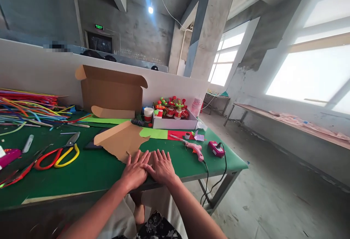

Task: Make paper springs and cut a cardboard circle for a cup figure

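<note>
My left hand (136, 171) lies palm down near the front edge of the green table (93, 175), fingers stretched out. Beside it, my right hand (163, 168) rests flat too, its thumb touching the left hand. A bit of brown cardboard shows between and under the fingers; how much lies beneath the palms is hidden. Just beyond is a torn cardboard sheet (120, 140), its ragged edge reaching the left fingertips. To the right lies a pink hot glue gun (194, 149) with its cord hanging off the table. Green paper (154, 133) and red paper (177, 134) lie behind the hands.
Scissors (65, 155) with red and yellow handles lie left, near a pile of coloured pipe cleaners (27, 107). An open cardboard box (112, 89), stacked paper cups (148, 115) and a white box (175, 123) of red-green figures stand behind. A purple power box (217, 148) sits right.
</note>
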Motion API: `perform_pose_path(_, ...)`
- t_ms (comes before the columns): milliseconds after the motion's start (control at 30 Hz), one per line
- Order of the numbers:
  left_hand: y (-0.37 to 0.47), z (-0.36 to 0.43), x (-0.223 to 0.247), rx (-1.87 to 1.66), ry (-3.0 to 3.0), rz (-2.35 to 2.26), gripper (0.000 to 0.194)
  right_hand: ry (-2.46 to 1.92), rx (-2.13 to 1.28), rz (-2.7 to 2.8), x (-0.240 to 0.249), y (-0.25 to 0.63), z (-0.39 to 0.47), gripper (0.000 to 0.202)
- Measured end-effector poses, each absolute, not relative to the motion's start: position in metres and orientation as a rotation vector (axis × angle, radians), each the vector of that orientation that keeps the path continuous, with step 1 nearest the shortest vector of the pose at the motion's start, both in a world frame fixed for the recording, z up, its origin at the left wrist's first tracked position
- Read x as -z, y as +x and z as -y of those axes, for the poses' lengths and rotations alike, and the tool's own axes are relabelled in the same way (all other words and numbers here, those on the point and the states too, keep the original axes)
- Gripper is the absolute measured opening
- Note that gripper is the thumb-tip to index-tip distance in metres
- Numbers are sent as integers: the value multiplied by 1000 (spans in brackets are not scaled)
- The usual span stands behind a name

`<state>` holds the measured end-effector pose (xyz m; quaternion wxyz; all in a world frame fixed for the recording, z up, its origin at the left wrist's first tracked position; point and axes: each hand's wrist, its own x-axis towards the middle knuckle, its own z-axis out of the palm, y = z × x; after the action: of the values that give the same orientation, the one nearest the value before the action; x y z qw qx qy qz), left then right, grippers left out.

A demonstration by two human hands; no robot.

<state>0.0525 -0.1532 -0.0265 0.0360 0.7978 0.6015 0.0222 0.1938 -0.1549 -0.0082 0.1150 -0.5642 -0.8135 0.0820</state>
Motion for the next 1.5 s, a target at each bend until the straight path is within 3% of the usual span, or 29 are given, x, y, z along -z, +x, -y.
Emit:
perform_pose_path(133,44,141,29,-78,2477,-1822,59,-1628,-225,2412,12,199,157,83)
perform_pose_path(333,37,131,33,-128,2478,-1855,58,-1577,-227,2474,11,199,156,64)
perform_pose_path(800,38,134,35,-210,2489,-1874,58,-1643,-140,2370,14,216,190,51)
perform_pose_path(1267,45,133,27,-194,2430,-1912,59,-1555,-375,2461,2,241,192,54)
perform_pose_path(1500,41,126,19,-129,2404,-1849,60,-1480,-416,2339,-17,241,177,45)
